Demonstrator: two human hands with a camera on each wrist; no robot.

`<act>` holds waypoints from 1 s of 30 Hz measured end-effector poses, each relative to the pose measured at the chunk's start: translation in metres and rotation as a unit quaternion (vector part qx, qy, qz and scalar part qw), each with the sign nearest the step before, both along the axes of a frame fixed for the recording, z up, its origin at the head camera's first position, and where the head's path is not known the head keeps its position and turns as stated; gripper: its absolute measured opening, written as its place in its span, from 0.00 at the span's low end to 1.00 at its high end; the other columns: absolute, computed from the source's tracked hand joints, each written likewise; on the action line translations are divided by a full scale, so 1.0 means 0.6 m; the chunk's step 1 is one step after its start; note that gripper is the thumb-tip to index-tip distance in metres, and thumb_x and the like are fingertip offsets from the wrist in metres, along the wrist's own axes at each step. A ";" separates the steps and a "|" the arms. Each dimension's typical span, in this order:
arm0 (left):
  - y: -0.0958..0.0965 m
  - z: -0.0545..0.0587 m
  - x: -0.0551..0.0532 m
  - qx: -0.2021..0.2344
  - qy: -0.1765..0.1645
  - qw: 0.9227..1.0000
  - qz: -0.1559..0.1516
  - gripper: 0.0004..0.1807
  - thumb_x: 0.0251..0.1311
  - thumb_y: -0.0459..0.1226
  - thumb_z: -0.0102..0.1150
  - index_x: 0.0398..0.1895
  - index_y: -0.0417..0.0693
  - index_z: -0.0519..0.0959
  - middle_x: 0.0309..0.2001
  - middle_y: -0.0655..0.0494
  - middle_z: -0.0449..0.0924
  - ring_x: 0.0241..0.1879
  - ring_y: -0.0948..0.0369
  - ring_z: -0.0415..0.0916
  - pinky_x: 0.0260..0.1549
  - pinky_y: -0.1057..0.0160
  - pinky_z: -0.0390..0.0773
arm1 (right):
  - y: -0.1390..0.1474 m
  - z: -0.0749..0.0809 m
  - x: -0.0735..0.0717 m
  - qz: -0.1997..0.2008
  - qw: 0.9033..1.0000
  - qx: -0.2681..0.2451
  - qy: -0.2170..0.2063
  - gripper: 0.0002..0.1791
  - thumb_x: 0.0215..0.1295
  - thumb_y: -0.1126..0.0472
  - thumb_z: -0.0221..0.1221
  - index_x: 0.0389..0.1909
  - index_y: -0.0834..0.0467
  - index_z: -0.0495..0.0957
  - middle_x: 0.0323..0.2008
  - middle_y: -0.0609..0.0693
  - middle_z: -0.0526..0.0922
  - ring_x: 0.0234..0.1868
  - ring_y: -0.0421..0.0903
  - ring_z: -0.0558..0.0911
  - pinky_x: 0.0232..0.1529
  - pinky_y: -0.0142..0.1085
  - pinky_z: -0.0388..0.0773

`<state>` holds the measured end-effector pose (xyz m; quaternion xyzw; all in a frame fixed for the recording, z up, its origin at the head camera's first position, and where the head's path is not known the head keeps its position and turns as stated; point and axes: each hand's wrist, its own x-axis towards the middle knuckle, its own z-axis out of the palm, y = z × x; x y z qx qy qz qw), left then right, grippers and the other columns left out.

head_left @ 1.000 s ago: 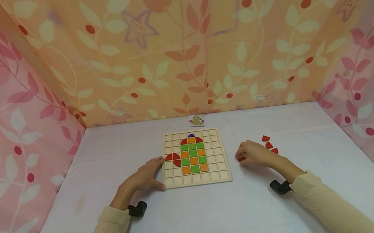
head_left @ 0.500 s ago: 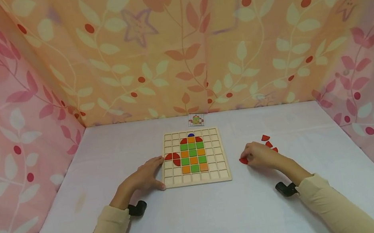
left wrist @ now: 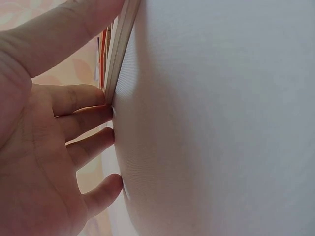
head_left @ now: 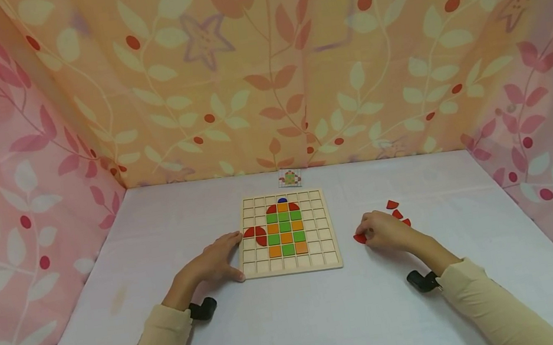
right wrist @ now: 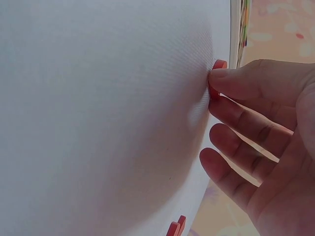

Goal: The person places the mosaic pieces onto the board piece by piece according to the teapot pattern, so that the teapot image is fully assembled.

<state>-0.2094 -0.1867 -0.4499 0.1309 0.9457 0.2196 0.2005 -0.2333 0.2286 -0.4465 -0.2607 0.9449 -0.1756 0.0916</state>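
A square wooden grid board (head_left: 325,257) lies mid-table, holding green and orange square tiles with red curved pieces and a blue half-round at the top. Two red quarter-round pieces and one below form a cluster at its left. My left hand (head_left: 216,260) rests at the board's left side, fingers and thumb spread, fingertips at its edge; the left wrist view shows the fingertips down on the cloth. Right of the board, my right hand (head_left: 383,229) pinches a red quarter-round piece (head_left: 360,239) between thumb and fingers, close at the cloth. The other fingers are loosely bent.
Several loose red pieces (head_left: 393,204) lie behind and beside the right hand. A small picture card (head_left: 290,177) lies behind the board. White cloth (head_left: 300,330) covers the table. Patterned curtains (head_left: 261,67) enclose the back and both sides.
The right hand has shifted slightly right and back toward the body, and more of the red piece shows at its fingertips. The left hand and the board have stayed put.
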 end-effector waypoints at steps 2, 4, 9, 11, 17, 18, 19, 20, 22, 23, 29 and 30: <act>0.000 0.000 0.000 0.001 0.001 1.000 0.000 0.55 0.45 0.45 0.76 0.76 0.45 0.56 0.77 0.46 0.52 0.76 0.45 0.47 0.71 0.37 0.51 | 0.000 0.000 0.000 -0.004 1.000 0.000 -0.002 0.12 0.51 0.70 0.65 0.38 0.59 0.87 0.32 0.46 0.81 0.35 0.42 0.74 0.37 0.33 0.74; 0.000 0.000 0.000 0.002 0.001 1.000 0.000 0.55 0.44 0.45 0.76 0.75 0.45 0.56 0.77 0.46 0.52 0.76 0.45 0.48 0.71 0.37 0.52 | -0.001 0.001 -0.001 -0.007 1.000 -0.001 -0.007 0.12 0.52 0.69 0.66 0.38 0.60 0.87 0.32 0.46 0.81 0.34 0.42 0.74 0.36 0.33 0.74; 0.000 -0.001 0.001 0.003 -0.001 1.000 0.004 0.55 0.44 0.45 0.76 0.76 0.45 0.56 0.77 0.46 0.53 0.76 0.45 0.48 0.71 0.36 0.51 | -0.003 -0.001 -0.001 -0.021 1.000 0.000 -0.020 0.14 0.53 0.61 0.70 0.42 0.61 0.86 0.32 0.47 0.80 0.33 0.42 0.73 0.35 0.33 0.73; 0.000 -0.001 0.001 0.003 -0.003 1.000 0.004 0.55 0.45 0.45 0.76 0.76 0.45 0.56 0.77 0.46 0.52 0.76 0.44 0.48 0.71 0.36 0.51 | -0.004 -0.002 0.000 -0.020 1.000 0.000 -0.013 0.15 0.54 0.61 0.70 0.42 0.61 0.85 0.32 0.47 0.80 0.33 0.42 0.73 0.35 0.33 0.73; -0.001 -0.004 0.000 0.003 -0.004 1.000 0.002 0.55 0.45 0.45 0.76 0.76 0.44 0.55 0.77 0.46 0.52 0.76 0.44 0.47 0.71 0.37 0.51 | -0.004 -0.003 0.002 0.044 0.998 0.001 0.043 0.13 0.54 0.72 0.62 0.41 0.60 0.86 0.40 0.51 0.83 0.44 0.50 0.78 0.48 0.45 0.79; -0.001 -0.004 0.000 0.003 -0.003 1.000 0.002 0.55 0.45 0.44 0.76 0.76 0.44 0.55 0.77 0.46 0.52 0.76 0.45 0.47 0.71 0.37 0.51 | -0.004 -0.004 0.002 0.050 0.998 0.002 0.046 0.14 0.55 0.73 0.61 0.40 0.59 0.87 0.41 0.51 0.83 0.45 0.50 0.79 0.50 0.46 0.79; -0.001 -0.005 0.000 0.002 -0.002 1.000 0.002 0.55 0.45 0.44 0.76 0.76 0.45 0.55 0.77 0.46 0.52 0.76 0.45 0.47 0.71 0.37 0.51 | -0.004 -0.005 0.002 0.055 0.997 0.004 0.047 0.14 0.55 0.74 0.60 0.39 0.59 0.87 0.41 0.51 0.83 0.45 0.51 0.79 0.50 0.47 0.79; -0.001 -0.005 -0.001 0.001 -0.001 1.000 0.002 0.55 0.45 0.45 0.76 0.76 0.45 0.55 0.77 0.46 0.52 0.76 0.45 0.47 0.71 0.37 0.50 | -0.004 -0.006 0.002 0.057 0.997 0.007 0.046 0.13 0.55 0.73 0.61 0.39 0.58 0.87 0.41 0.50 0.83 0.45 0.50 0.78 0.50 0.46 0.79; -0.001 -0.005 -0.001 0.001 -0.001 1.000 0.002 0.55 0.45 0.45 0.76 0.76 0.45 0.55 0.77 0.46 0.52 0.76 0.45 0.47 0.71 0.37 0.50 | -0.005 -0.008 0.001 0.054 0.997 0.016 0.046 0.11 0.56 0.71 0.63 0.37 0.56 0.87 0.38 0.48 0.84 0.43 0.48 0.78 0.47 0.43 0.79; -0.001 -0.005 -0.001 0.001 -0.001 1.000 0.002 0.55 0.45 0.45 0.76 0.76 0.45 0.55 0.77 0.46 0.52 0.76 0.45 0.47 0.71 0.36 0.50 | -0.006 -0.009 0.000 0.049 0.997 0.020 0.047 0.09 0.56 0.69 0.64 0.37 0.56 0.88 0.37 0.47 0.83 0.42 0.47 0.78 0.45 0.41 0.79; -0.001 -0.003 -0.001 0.002 0.001 1.000 0.000 0.56 0.44 0.45 0.76 0.76 0.44 0.55 0.77 0.46 0.52 0.76 0.44 0.47 0.71 0.36 0.51 | -0.010 -0.008 0.000 0.024 0.998 0.010 0.053 0.07 0.53 0.59 0.70 0.33 0.56 0.87 0.32 0.45 0.81 0.37 0.43 0.75 0.38 0.36 0.75; -0.001 -0.002 -0.001 0.002 0.002 1.000 0.000 0.56 0.44 0.45 0.76 0.76 0.44 0.55 0.77 0.46 0.52 0.76 0.44 0.47 0.71 0.36 0.51 | -0.010 -0.007 0.000 0.023 0.998 0.009 0.050 0.07 0.53 0.59 0.71 0.33 0.56 0.87 0.33 0.45 0.81 0.37 0.43 0.76 0.38 0.36 0.75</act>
